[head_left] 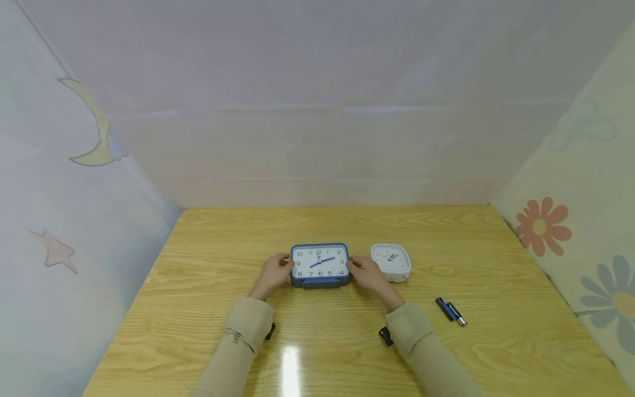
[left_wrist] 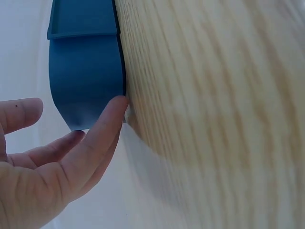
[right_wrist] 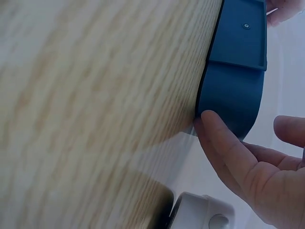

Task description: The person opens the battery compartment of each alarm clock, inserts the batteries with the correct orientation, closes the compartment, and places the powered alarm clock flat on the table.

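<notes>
The blue clock [head_left: 319,264] lies face up near the middle of the table [head_left: 198,314]. The left hand [head_left: 272,275] is loosely open, fingertips touching the clock's left end, thumb apart; the right hand [head_left: 368,274] does the same at the right end. Just beyond the right hand sits a white clock [head_left: 391,259]; nearer the person, two batteries [head_left: 445,309] lie side by side. The wood-grained tabletop catches a bright glare. Behind rises a pale, creased wall [head_left: 317,149]; a moon [head_left: 103,149] decorates the left wall, flowers [head_left: 539,227] the right.
</notes>
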Demonstrator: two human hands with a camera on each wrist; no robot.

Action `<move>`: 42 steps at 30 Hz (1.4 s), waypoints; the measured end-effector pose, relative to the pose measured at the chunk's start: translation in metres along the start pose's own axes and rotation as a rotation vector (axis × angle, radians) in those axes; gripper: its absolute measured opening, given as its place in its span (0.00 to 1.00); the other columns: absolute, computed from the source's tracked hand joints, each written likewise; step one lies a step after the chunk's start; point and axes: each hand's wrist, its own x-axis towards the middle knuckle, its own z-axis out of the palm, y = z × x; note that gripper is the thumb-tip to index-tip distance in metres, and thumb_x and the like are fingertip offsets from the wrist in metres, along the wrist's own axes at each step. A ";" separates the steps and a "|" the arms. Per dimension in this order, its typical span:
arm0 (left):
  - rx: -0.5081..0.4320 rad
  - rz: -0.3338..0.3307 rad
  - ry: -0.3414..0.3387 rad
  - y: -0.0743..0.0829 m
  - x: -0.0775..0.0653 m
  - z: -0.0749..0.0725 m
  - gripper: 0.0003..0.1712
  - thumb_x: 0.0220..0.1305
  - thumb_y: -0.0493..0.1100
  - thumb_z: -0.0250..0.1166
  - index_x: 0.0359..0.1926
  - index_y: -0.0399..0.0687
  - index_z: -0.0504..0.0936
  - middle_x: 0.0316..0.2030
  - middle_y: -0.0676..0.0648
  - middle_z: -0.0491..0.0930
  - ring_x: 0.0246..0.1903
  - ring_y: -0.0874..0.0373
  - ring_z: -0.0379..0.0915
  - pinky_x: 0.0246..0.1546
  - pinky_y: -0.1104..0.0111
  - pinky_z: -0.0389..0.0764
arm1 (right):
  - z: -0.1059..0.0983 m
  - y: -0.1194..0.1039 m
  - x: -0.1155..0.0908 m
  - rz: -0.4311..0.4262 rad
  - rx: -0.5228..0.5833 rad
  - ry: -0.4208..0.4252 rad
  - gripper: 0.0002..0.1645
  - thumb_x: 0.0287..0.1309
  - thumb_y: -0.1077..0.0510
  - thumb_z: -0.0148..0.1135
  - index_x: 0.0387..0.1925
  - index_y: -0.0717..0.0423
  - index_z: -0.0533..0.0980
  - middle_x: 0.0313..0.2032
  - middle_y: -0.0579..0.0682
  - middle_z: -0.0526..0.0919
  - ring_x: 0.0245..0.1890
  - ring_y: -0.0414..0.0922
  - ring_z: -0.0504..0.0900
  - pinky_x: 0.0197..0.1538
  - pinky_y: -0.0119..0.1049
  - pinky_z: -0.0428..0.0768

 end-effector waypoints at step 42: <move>0.193 0.100 0.084 0.002 0.003 0.014 0.23 0.51 0.25 0.51 0.51 0.24 0.71 0.40 0.34 0.76 0.39 0.46 0.73 0.39 0.58 0.77 | 0.016 -0.002 0.008 0.006 -0.093 0.108 0.22 0.58 0.66 0.48 0.53 0.71 0.70 0.51 0.65 0.74 0.37 0.50 0.75 0.33 0.37 0.74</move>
